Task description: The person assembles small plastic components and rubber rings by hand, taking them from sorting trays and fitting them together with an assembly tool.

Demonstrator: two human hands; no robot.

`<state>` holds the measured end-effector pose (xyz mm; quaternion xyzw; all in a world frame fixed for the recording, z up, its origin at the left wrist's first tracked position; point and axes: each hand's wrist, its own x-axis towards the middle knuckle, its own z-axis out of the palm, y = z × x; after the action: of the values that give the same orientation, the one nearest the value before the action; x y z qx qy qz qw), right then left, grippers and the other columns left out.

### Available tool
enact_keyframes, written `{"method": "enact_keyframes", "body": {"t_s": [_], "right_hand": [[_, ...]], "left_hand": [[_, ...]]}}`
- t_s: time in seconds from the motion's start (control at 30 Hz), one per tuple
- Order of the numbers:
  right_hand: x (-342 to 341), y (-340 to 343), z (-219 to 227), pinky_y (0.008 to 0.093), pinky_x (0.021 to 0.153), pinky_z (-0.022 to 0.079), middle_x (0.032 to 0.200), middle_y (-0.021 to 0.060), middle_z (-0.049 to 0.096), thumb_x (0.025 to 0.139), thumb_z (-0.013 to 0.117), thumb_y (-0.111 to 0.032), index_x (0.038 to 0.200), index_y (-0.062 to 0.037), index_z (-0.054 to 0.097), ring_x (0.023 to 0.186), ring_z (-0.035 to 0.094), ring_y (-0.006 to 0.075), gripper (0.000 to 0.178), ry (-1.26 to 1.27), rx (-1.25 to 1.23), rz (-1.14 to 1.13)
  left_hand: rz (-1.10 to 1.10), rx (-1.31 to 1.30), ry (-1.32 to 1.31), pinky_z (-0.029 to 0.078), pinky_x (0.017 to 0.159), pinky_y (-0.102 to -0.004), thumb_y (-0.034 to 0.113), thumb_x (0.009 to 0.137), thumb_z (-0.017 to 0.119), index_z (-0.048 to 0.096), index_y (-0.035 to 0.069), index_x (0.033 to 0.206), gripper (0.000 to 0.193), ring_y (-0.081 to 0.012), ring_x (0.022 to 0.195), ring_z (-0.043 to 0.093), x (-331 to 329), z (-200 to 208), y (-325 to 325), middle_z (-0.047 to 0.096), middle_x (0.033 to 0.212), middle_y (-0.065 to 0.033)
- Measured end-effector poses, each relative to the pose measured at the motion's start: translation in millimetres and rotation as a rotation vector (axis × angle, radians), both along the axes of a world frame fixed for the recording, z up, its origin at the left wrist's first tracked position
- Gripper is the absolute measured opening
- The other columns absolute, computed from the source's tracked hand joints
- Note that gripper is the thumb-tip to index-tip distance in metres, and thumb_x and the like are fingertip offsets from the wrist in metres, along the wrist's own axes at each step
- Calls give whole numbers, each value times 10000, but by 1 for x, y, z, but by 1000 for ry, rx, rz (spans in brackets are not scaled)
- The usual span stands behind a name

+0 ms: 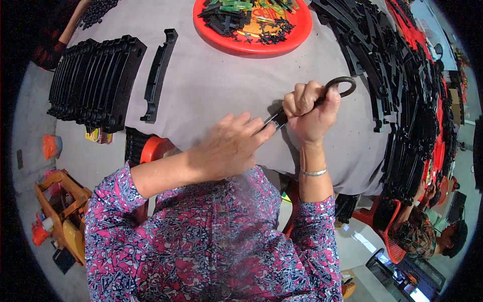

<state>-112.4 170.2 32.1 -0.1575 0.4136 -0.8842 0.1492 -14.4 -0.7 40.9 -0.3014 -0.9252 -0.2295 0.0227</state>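
Note:
In the middle of the view my right hand [312, 110] is closed around a pair of scissors [345, 85], with one dark ring handle standing out past the thumb. The metal blades point left toward my other hand. My left hand [229, 143] is curled at the blade end, its fingers bent and pressed together; whatever is between them is hidden. Beyond both hands lies a red round tray [251, 49] bearing small black parts [274, 32], black strips and green translucent pieces [236, 6]. A single long black plastic part [160, 75] rests on the cloth to the left.
A grey cloth [201, 85] covers the table. Similar black parts stand in a tight row [95, 83] at the left; a large heap of black strips [377, 65] fills the right side. Another person [420, 231] sits at the right, and a person's arm [70, 27] shows at the upper left.

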Motion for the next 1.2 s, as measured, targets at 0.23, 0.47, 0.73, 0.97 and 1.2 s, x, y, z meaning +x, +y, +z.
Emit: {"method": "enact_keyframes", "body": {"t_s": [0.23, 0.47, 0.73, 0.97, 1.2], "right_hand": [[-4, 18, 7, 269, 407, 137, 522, -19, 243, 985, 361, -588, 617, -114, 299, 436, 160, 95, 603, -73, -139, -64], [-2, 20, 9, 277, 404, 146, 494, -33, 252, 968, 372, -612, 584, -131, 296, 432, 157, 97, 620, -107, -213, 47], [5, 13, 8, 276, 412, 146, 499, -21, 260, 964, 365, -608, 584, -114, 330, 438, 147, 97, 624, -44, 15, 46], [6, 12, 7, 276, 413, 156, 500, -17, 276, 967, 362, -597, 575, -111, 337, 441, 159, 98, 625, -8, 44, 12], [1, 17, 1, 275, 409, 138, 507, -15, 262, 968, 364, -597, 580, -102, 331, 437, 157, 97, 630, -26, -7, 45]], "left_hand": [[39, -16, 77, 487, 684, -377, 88, 744, 645, 570, 89, 1220, 482, -263, 842, 552, 0, 1, -6, 516, 931, -88], [85, -11, 101, 501, 662, -386, 76, 800, 587, 603, 104, 1130, 332, -267, 826, 572, 3, 0, -7, 512, 908, -97], [131, 92, 50, 477, 723, -406, 64, 797, 574, 603, 95, 1121, 326, -286, 894, 581, 4, -4, -2, 546, 984, -111], [104, 132, 9, 472, 784, -408, 75, 808, 562, 594, 82, 1114, 308, -297, 956, 577, -5, -3, 12, 566, 1060, -119], [146, 173, 71, 479, 802, -426, 50, 815, 560, 587, 126, 1148, 343, -304, 988, 607, 2, -15, 12, 601, 1106, -114]]}}
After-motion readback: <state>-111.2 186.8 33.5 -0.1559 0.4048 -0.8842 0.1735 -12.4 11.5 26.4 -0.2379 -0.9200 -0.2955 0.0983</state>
